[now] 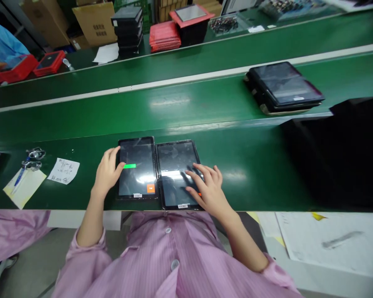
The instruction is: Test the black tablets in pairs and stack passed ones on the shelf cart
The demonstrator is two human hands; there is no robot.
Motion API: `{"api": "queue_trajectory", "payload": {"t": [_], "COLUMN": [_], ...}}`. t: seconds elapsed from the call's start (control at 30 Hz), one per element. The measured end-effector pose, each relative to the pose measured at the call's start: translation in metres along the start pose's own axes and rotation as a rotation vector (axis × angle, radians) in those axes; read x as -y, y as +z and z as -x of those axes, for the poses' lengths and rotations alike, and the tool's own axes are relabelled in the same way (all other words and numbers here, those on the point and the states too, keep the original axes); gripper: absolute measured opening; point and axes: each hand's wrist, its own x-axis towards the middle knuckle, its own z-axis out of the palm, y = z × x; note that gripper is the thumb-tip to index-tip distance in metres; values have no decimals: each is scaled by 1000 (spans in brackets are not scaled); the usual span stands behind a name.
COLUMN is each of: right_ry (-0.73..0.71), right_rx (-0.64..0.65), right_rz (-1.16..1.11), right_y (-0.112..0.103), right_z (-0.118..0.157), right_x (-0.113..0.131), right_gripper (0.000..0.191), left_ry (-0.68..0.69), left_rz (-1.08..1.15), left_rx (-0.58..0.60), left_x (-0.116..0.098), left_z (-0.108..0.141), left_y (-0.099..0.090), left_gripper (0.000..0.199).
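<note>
Two dark tablets lie side by side, face up, on the green bench in front of me. The left tablet (pixel 136 153) shows a green bar near its middle and an orange square at its lower right. My left hand (pixel 108 170) rests at its left edge, thumb over the screen beside the green bar, fingers apart. Over the right side of the right tablet (pixel 172 188) is my right hand (pixel 209 188), its fingers spread above the screen. Part of an orange mark shows beneath that hand. Whether its fingertips touch the glass I cannot tell.
A stack of tablets (pixel 286 85) sits on the green belt (pixel 180 107) at back right. A large black shape (pixel 345 161) covers the right side. Left are a handwritten note (pixel 64 170), a yellow paper (pixel 23 188) and a blue pen (pixel 19 176). Red trays (pixel 164 36) stand beyond.
</note>
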Motion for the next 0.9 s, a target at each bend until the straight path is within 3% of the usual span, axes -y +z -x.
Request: {"api": "queue_trajectory", "payload": {"t": [0.17,0.3,0.4,0.5,0.6,0.7,0.8,0.9], "right_ry": [-23,-36,-40,39,104,135,123,118], "right_rx": [103,144,137,88,48,-10,-14,-5], "right_rz": [78,98,82,7,-175,-365,-401,-391], "right_y": [8,11,2,-3,10,33,46,43], "right_z": [-13,-19,-28,-52,-85,-108,-109,-99], "right_x": [15,18,5,-27,-64,-90,-98,-97], "right_gripper": [46,47,48,51,51,63,70,67], "left_ry": [245,357,348,307,270,261,275,309], "left_rz": [45,140,120,148,163,169,166,188], "left_rx": [262,479,520,566,602,592,563,592], "left_x": [-3,-25,-32,-26,-17,-13,-13,-13], "left_z": [-96,-140,-146,-142,-140,-141,-143,-142], "left_y": [13,29,31,25,19,20,23,23], "left_gripper": [62,55,53,51,46,43,40,40]}}
